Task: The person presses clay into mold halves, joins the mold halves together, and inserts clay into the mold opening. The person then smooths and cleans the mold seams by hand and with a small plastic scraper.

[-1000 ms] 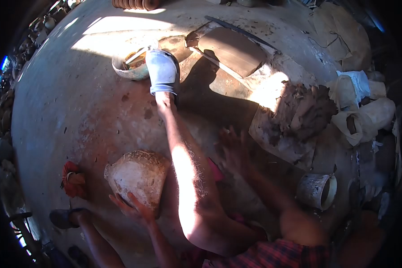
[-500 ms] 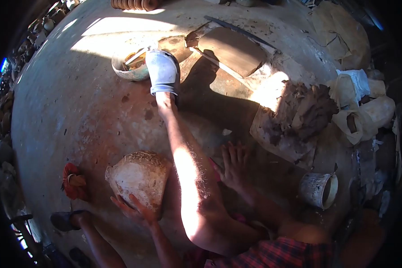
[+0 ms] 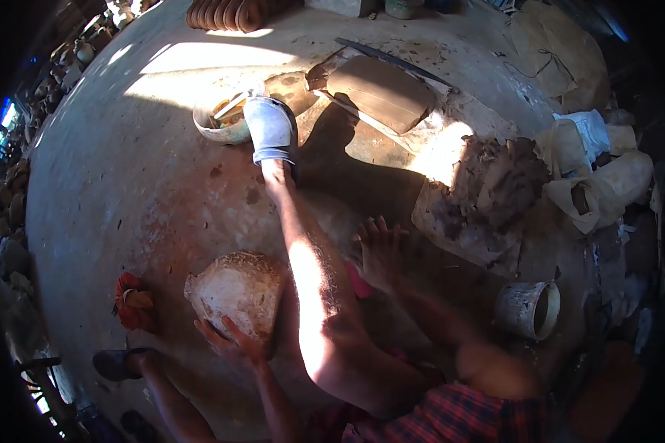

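A rounded clay pot (image 3: 236,292) lies tilted on the floor beside my outstretched leg (image 3: 314,288). Pale coating covers its side, and the upper end is rough and brown. My left hand (image 3: 236,340) presses against its lower side, thumb and fingers apart; part of the palm is hidden. On the other side of the leg, my right hand (image 3: 380,255) is spread in shadow with nothing in it. Whether it touches the floor I cannot tell. Left of the pot sits a bunched red cloth (image 3: 134,303).
A bowl (image 3: 225,129) with sticks in it stands by my white-covered foot (image 3: 268,125). To the right are a flat clay slab (image 3: 380,92), a heap of dark clay (image 3: 499,181) and a whitish bucket (image 3: 526,308). Stacked clay rings (image 3: 225,13) are at the back.
My right hand has moved slightly farther forward, fingers still spread. The whole view has shifted a little; my left hand remains on the pot.
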Demonstrator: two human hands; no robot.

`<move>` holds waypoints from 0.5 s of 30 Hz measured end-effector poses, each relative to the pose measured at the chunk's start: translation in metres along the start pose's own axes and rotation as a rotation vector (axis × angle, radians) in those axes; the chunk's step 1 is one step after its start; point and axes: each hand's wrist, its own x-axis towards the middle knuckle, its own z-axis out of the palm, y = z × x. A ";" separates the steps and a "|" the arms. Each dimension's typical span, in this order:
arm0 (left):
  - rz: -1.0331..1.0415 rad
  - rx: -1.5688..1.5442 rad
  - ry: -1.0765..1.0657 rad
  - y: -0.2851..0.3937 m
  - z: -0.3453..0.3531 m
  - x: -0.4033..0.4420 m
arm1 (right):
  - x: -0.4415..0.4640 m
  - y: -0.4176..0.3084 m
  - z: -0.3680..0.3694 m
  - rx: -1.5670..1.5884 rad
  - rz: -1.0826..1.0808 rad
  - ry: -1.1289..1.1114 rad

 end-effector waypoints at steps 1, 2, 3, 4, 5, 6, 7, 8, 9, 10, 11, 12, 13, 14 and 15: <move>0.009 0.000 0.006 0.001 0.000 0.004 | 0.003 0.002 0.000 0.051 0.031 -0.027; 0.016 0.034 -0.001 -0.001 -0.002 0.004 | 0.010 0.007 0.002 0.112 0.071 -0.056; 0.020 0.061 -0.013 -0.002 -0.002 0.000 | 0.019 0.013 0.002 0.177 0.119 -0.082; 0.021 0.050 -0.015 -0.005 0.000 -0.002 | 0.028 0.019 -0.003 0.271 0.174 -0.116; 0.043 0.096 0.008 -0.009 0.002 -0.002 | 0.032 0.025 -0.008 0.387 0.235 -0.147; 0.067 0.145 0.038 -0.011 0.003 0.000 | 0.037 0.029 -0.016 0.516 0.298 -0.170; 0.068 0.142 0.048 -0.008 0.004 0.002 | 0.038 0.032 -0.026 0.660 0.356 -0.196; 0.053 0.129 0.032 -0.008 0.004 0.002 | 0.038 0.035 -0.035 0.782 0.396 -0.221; 0.035 0.117 0.013 -0.008 0.002 0.001 | 0.039 0.037 -0.041 0.875 0.427 -0.239; 0.027 0.118 0.016 -0.006 0.001 0.001 | 0.041 0.039 -0.048 0.941 0.446 -0.244; 0.035 0.104 0.018 -0.004 0.000 0.001 | 0.042 0.039 -0.052 0.995 0.463 -0.248; 0.046 0.090 0.015 -0.003 0.000 0.000 | 0.044 0.041 -0.055 1.018 0.475 -0.240; 0.048 0.087 0.009 -0.004 0.002 0.000 | 0.046 0.043 -0.058 1.020 0.481 -0.229; 0.053 0.092 0.014 -0.006 0.003 -0.001 | 0.048 0.045 -0.059 0.999 0.487 -0.216; 0.061 0.098 0.021 -0.007 0.002 0.001 | 0.052 0.047 -0.060 0.963 0.494 -0.204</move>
